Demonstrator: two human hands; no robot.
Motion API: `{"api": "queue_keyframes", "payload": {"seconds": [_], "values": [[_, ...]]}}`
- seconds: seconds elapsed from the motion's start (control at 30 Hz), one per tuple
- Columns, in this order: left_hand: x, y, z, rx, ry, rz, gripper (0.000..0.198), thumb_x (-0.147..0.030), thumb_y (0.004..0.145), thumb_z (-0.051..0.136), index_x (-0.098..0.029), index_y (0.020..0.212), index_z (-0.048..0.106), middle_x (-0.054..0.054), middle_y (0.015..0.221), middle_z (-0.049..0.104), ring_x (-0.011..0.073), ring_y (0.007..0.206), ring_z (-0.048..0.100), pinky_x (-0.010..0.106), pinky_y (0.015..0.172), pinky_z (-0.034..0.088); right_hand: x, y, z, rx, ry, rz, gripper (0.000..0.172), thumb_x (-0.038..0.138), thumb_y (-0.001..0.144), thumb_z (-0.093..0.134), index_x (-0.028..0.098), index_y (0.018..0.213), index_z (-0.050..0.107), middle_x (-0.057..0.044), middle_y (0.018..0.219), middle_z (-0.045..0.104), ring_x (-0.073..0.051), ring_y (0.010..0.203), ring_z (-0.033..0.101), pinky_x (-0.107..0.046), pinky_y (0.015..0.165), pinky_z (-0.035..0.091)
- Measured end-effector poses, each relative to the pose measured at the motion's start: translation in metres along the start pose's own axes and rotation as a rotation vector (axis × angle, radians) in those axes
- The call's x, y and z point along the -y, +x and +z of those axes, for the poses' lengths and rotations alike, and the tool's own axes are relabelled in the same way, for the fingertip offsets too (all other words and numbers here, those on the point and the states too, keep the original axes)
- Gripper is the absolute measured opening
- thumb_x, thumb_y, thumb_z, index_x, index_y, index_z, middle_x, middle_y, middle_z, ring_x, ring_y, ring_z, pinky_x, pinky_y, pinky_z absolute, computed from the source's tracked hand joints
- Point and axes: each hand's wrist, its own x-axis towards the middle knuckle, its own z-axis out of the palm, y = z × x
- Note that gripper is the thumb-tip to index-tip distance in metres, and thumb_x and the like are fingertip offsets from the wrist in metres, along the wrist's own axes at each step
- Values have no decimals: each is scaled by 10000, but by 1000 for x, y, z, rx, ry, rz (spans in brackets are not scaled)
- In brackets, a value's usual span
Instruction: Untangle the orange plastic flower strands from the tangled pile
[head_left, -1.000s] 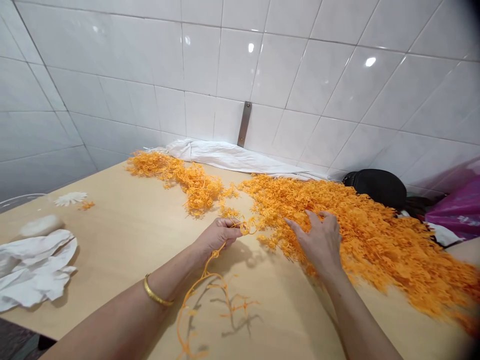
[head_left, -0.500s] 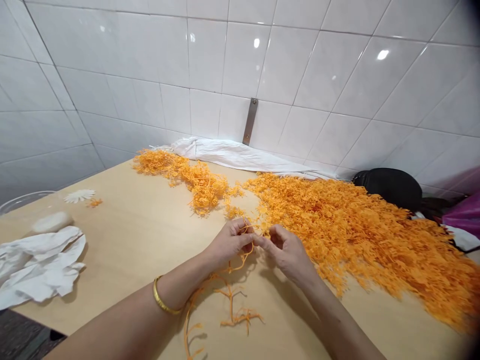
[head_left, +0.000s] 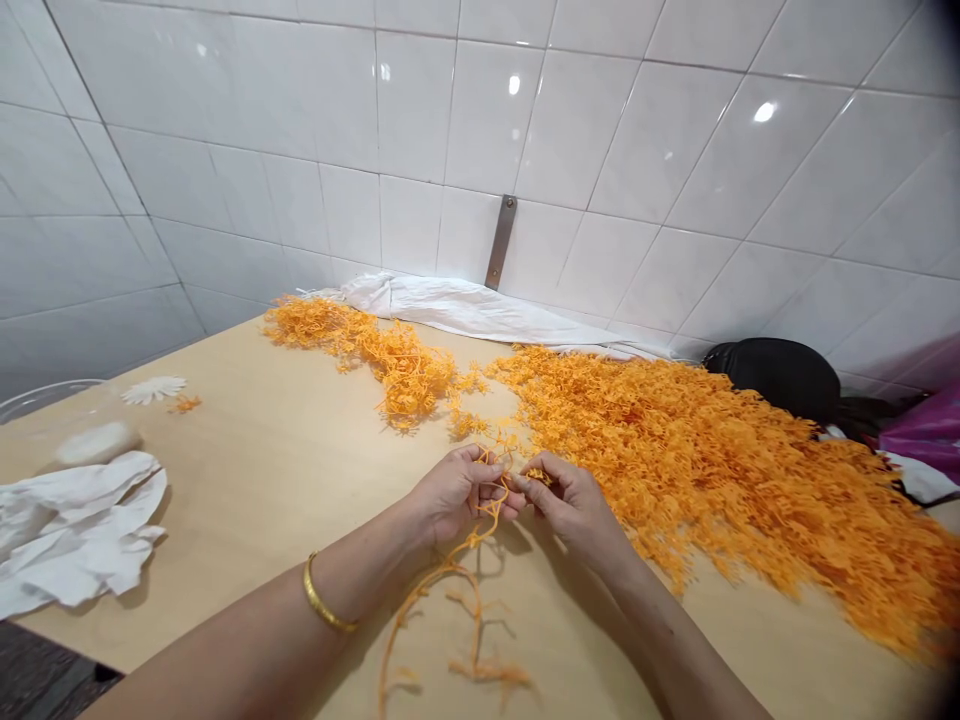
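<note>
White tile wall point(head_left: 480, 130) fills the upper half of the view; a metal strip point(head_left: 500, 242) is fixed upright on it, just above the back edge of the desk point(head_left: 247, 500). The desk has a pale wood top. Along its back edge lies a long white cloth point(head_left: 450, 310).

Large orange heap point(head_left: 697, 450) of frilly strands spreads across the right side of the desk, and a smaller orange heap point(head_left: 367, 350) lies to its left, near the wall. Beyond the large heap, off the desk's far right corner, sit a black bag point(head_left: 772, 368) and a pink plastic bag point(head_left: 926, 435). At the left of the desk are crumpled white cloth point(head_left: 67, 535), a white lump point(head_left: 97, 443), a white flower-shaped piece point(head_left: 154, 390) and the rim of a clear bowl point(head_left: 45, 397).

Hands are together at mid-desk, just beside the large heap, fingertips almost meeting. Left hand point(head_left: 457, 495), with a gold bangle point(head_left: 326, 607) on its wrist, and right hand point(head_left: 574, 510) both pinch one orange strand point(head_left: 457, 590). The strand's loose length hangs from the hands and trails across the desk toward the near edge.
</note>
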Motion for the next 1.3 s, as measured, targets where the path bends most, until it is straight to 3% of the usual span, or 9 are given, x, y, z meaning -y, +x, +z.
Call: {"api": "queue_keyframes", "payload": {"seconds": [0.17, 0.33, 0.57, 0.63, 0.77, 0.83, 0.97, 1.13, 1.3], "values": [[-7, 2, -5, -7, -103, -182, 114, -54, 753, 389, -109, 669, 443, -20, 510, 485, -10, 275, 265, 110, 293, 195, -4, -1, 4, 0, -148, -101, 262, 319, 827, 397, 173, 639, 510, 28, 553, 443, -94, 518, 385, -215, 492, 284], [-10, 1, -9, 163, -68, -310, 179, -230, 760, 481, -145, 618, 413, -78, 428, 313, 10, 292, 176, 141, 292, 136, -4, -1, 3, -36, -134, -96, 285, 310, 834, 377, 184, 580, 404, 44, 509, 407, -84, 472, 369, -211, 470, 280], [-5, -5, 2, 40, 114, -97, 221, -281, 681, 591, -169, 624, 409, -112, 391, 203, 15, 326, 100, 166, 336, 49, -1, 4, 14, -164, 39, 25, 309, 363, 822, 407, 184, 570, 411, 39, 498, 439, -83, 452, 396, -205, 435, 299], [-6, -7, 4, 10, 131, -47, 190, -287, 677, 586, -163, 639, 447, -112, 382, 198, 18, 327, 91, 180, 343, 35, -6, 9, 9, -270, 198, 83, 283, 382, 800, 442, 185, 596, 430, 42, 506, 451, -81, 440, 410, -202, 423, 317], [-9, -9, 3, -110, 155, 21, 166, -283, 657, 590, -149, 651, 493, -113, 371, 191, 19, 328, 97, 193, 359, 44, -20, 16, -22, -691, 535, 233, 246, 389, 700, 558, 191, 608, 444, 63, 486, 434, -64, 401, 407, -185, 389, 327], [-9, -7, 1, -201, 197, 95, 160, -273, 639, 599, -145, 633, 504, -111, 358, 205, 17, 325, 107, 196, 368, 53, -22, 15, -33, -653, 582, 268, 203, 364, 660, 600, 192, 674, 492, 47, 534, 502, -69, 430, 457, -189, 414, 361], [-4, -1, -2, -337, 336, 229, 200, -285, 585, 640, -132, 549, 516, -84, 360, 278, 20, 339, 174, 204, 382, 80, -13, 8, -30, -354, 658, 297, 260, 281, 599, 649, 179, 819, 556, 8, 632, 584, -82, 480, 510, -203, 455, 393], [0, 3, -6, -333, 467, 329, 282, -293, 578, 640, -140, 462, 434, -71, 410, 295, 30, 393, 225, 201, 410, 156, -5, 4, -13, -125, 891, 425, 304, 125, 501, 683, 165, 774, 554, -1, 705, 594, -81, 544, 543, -194, 495, 413], [6, 3, -5, -281, 599, 374, 197, -221, 609, 573, -140, 480, 448, -54, 452, 345, 51, 438, 298, 200, 443, 221, -4, 1, 2, -15, 865, 428, 324, 209, 555, 720, 176, 803, 514, 31, 635, 561, -63, 533, 518, -173, 493, 394]]}}
